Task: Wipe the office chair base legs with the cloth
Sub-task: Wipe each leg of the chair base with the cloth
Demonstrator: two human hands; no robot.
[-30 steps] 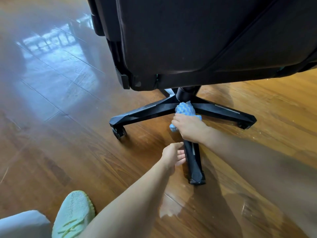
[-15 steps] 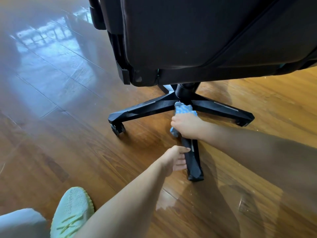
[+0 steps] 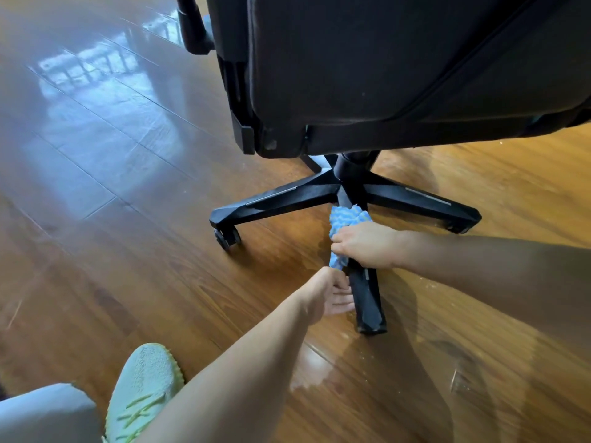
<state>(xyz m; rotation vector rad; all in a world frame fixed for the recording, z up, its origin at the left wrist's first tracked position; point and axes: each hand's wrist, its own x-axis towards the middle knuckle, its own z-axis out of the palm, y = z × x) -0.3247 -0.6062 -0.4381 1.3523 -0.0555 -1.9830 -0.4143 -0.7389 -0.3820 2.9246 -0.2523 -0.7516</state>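
Observation:
A black office chair stands over its star-shaped base; the central column (image 3: 351, 169) meets several black legs. The nearest leg (image 3: 366, 298) points toward me. My right hand (image 3: 367, 247) is closed around a blue-and-white cloth (image 3: 343, 219) and presses it onto the upper part of that leg. My left hand (image 3: 329, 294) rests against the left side of the same leg, fingers touching it just below the cloth. Another leg (image 3: 275, 199) runs left to a caster (image 3: 227, 238), and a third (image 3: 425, 199) runs right.
The chair's black seat and back (image 3: 399, 65) hang over the base and hide its far legs. My light green shoe (image 3: 144, 391) and a grey trouser leg (image 3: 41, 414) sit at the lower left. Glossy wooden floor (image 3: 112, 219) lies all around.
My right hand has slid the cloth down the nearest leg, away from the central column and toward me. My left hand stays against the leg's side.

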